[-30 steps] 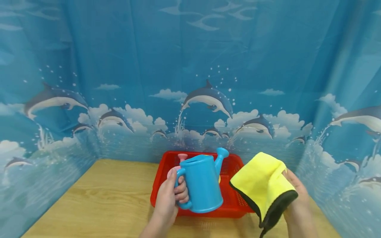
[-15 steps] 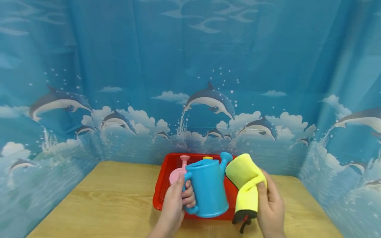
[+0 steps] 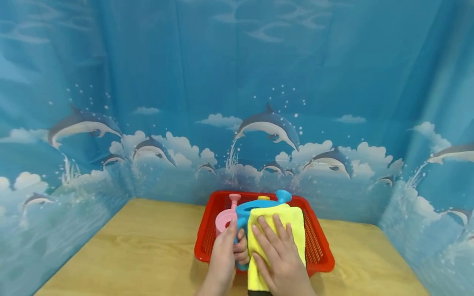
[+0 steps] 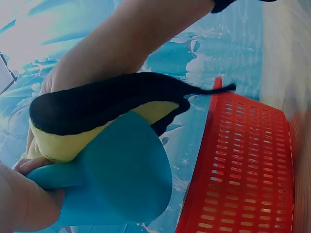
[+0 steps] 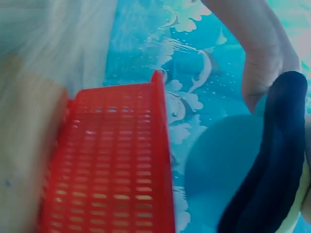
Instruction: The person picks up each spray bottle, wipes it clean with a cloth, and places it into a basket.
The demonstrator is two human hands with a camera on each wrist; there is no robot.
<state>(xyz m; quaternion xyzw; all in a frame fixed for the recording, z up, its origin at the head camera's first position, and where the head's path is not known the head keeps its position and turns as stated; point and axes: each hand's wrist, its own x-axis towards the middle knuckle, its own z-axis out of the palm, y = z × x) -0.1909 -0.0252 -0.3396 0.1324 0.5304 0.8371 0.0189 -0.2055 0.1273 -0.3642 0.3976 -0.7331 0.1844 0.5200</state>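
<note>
A blue watering can (image 3: 255, 204) is held up in front of the basket, its handle gripped by my left hand (image 3: 226, 255). My right hand (image 3: 279, 255), fingers straight and spread, presses a yellow cloth (image 3: 296, 222) with a black edge flat against the can's side. In the left wrist view the can's blue base (image 4: 131, 170) shows, with the cloth's black edge (image 4: 97, 109) along it. The right wrist view shows the same base (image 5: 223, 165) beside the dark cloth edge (image 5: 272, 160).
Behind the can stands a red basket (image 3: 321, 250) on the wooden table (image 3: 140, 246). A pink watering can (image 3: 224, 217) and a yellow item (image 3: 263, 197) are inside it. A blue dolphin-print curtain (image 3: 237, 82) surrounds the table's back and sides.
My right hand has moved left with the cloth, from beside the can onto its side, and its fingers have spread flat. My left hand still holds the can by its handle.
</note>
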